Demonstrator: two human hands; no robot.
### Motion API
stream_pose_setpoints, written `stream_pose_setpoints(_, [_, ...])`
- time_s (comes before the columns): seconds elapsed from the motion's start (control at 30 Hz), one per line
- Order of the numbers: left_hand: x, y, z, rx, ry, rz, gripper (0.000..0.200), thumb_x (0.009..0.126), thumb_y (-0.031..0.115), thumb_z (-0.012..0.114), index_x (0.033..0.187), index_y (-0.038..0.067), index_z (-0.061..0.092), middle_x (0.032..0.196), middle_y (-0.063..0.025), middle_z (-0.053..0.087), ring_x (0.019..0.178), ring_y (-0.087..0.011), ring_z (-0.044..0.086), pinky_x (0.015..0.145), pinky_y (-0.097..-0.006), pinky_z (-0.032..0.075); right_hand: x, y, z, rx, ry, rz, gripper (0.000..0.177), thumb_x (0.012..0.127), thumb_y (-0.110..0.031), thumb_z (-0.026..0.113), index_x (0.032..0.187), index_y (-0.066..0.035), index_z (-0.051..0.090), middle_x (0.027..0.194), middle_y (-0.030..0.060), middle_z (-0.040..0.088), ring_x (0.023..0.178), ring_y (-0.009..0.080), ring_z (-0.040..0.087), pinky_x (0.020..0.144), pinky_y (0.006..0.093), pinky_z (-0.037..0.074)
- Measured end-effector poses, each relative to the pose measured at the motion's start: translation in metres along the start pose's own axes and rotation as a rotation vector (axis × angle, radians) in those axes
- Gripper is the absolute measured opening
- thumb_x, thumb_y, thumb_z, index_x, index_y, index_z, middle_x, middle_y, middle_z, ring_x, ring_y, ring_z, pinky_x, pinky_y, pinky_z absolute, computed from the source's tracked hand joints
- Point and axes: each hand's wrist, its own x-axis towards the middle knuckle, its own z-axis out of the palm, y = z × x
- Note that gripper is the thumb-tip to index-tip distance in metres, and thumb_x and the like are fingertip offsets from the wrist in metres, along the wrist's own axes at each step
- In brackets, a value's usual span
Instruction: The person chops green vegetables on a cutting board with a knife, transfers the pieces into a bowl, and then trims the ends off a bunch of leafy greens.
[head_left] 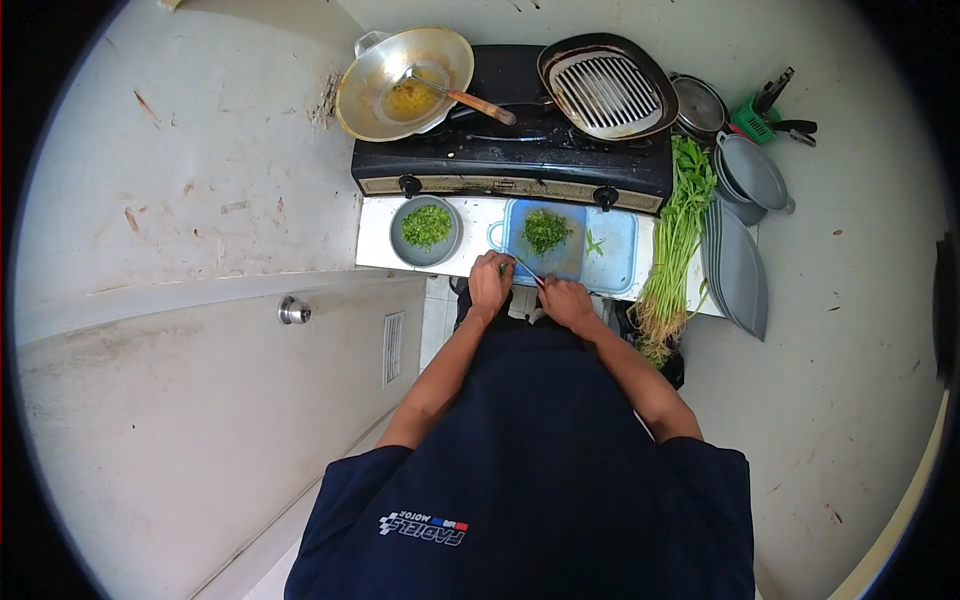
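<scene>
Fingers of the left hand are bunched and nearly closed, with a small sprig of greens showing at their right edge; how tightly they pinch it cannot be told. Fingers of the right hand are curled closed on the red handle of a knife, its thin blade slanting toward the left fingertips. Whether the edge touches the sprig is too small to determine.

Assessment of the cutting in hand: the blade lies close to the holding fingers, so the left fingertips should be tucked back and the knife moved in short, controlled strokes. Both hands work at the near edge of the chopping board; in my judgement, bringing the cut further over its surface would catch falling pieces better and give the blade firmer backing.

Pose: both forearms reach forward from bent elbows and converge, hands near each other, the left slightly further forward. The right wrist angles inward, setting the knife diagonally across the gap.

Position of materials: a chopped heap sits on the board just beyond the hands. More cut greens lie in a grey bowl to the left. Uncut stalks are bundled to the right, roots toward the person.
</scene>
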Motion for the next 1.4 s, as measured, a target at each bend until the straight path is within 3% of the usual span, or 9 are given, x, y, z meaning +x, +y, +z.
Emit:
stream_pose_setpoints(0.27, [0.001,-0.001,0.005,-0.027,-0.012,-0.057,0.006,0.085,0.008,0.072,0.087,0.006,0.077,0.092,-0.0117,0.07,0.092,-0.0355,0.065,0.084,-0.0451,0.053,0.002,0.002,-0.001,0.035,0.023,-0.015,0.035,0.1,-0.03,0.055,0.093,0.003,0.065,0.071,0.0249,0.07,0.066,0.0421,0.071,0.063,0.0518,0.058])
stream_pose_setpoints(0.47, [0.003,0.0,0.004,-0.019,-0.012,-0.069,0.006,0.084,0.008,0.071,0.086,0.006,0.076,0.089,-0.0129,0.07,0.09,-0.0355,0.066,0.083,-0.045,0.053,-0.007,-0.004,-0.003,-0.001,-0.055,-0.001,0.035,0.1,-0.03,0.056,0.098,0.003,0.066,0.078,0.0252,0.072,0.074,0.0418,0.073,0.07,0.0511,0.059])
stream_pose_setpoints(0.57, [0.002,-0.004,0.007,-0.018,-0.004,-0.061,0.006,0.084,0.008,0.071,0.085,0.006,0.076,0.089,-0.0133,0.07,0.09,-0.0355,0.066,0.083,-0.0452,0.053,-0.007,-0.004,0.0,0.014,-0.001,-0.017,0.035,0.099,-0.029,0.056,0.094,0.004,0.065,0.072,0.0243,0.071,0.067,0.0412,0.072,0.064,0.0509,0.059])
stream_pose_setpoints(0.93, [0.004,-0.005,0.01,-0.014,-0.007,-0.09,0.013,0.087,0.014,0.07,0.092,0.003,0.076,0.088,-0.0168,0.071,0.083,-0.0353,0.068,0.078,-0.0447,0.053,0.011,-0.004,0.006,-0.005,0.019,-0.061,0.036,0.099,-0.031,0.056,0.092,0.003,0.065,0.073,0.0239,0.071,0.068,0.0414,0.072,0.065,0.0509,0.059])
stream_pose_setpoints(1.03, [0.005,-0.002,0.007,-0.088,-0.082,-0.229,0.015,0.089,0.015,0.07,0.095,0.003,0.077,0.091,-0.0169,0.073,0.082,-0.0345,0.069,0.078,-0.0437,0.054,0.004,-0.002,0.001,0.018,-0.012,-0.01,0.037,0.1,-0.031,0.056,0.093,0.004,0.065,0.073,0.0244,0.071,0.068,0.0423,0.072,0.066,0.0522,0.058])
stream_pose_setpoints(1.23, [0.0,-0.007,0.007,-0.003,-0.026,-0.011,0.009,0.088,0.011,0.07,0.091,0.006,0.076,0.085,-0.0145,0.069,0.085,-0.0367,0.067,0.078,-0.0469,0.054,0.004,-0.003,-0.006,0.051,-0.029,0.053,0.037,0.1,-0.032,0.055,0.096,0.003,0.067,0.075,0.0251,0.071,0.071,0.0429,0.072,0.069,0.053,0.059])
stream_pose_setpoints(1.4, [-0.001,-0.005,0.002,0.043,-0.037,0.045,0.007,0.086,0.009,0.072,0.091,0.006,0.076,0.085,-0.0144,0.067,0.086,-0.036,0.067,0.078,-0.0468,0.054,-0.001,-0.008,-0.011,0.037,-0.079,0.032,0.038,0.101,-0.034,0.055,0.101,0.003,0.067,0.077,0.0243,0.072,0.074,0.0415,0.073,0.071,0.0527,0.059])
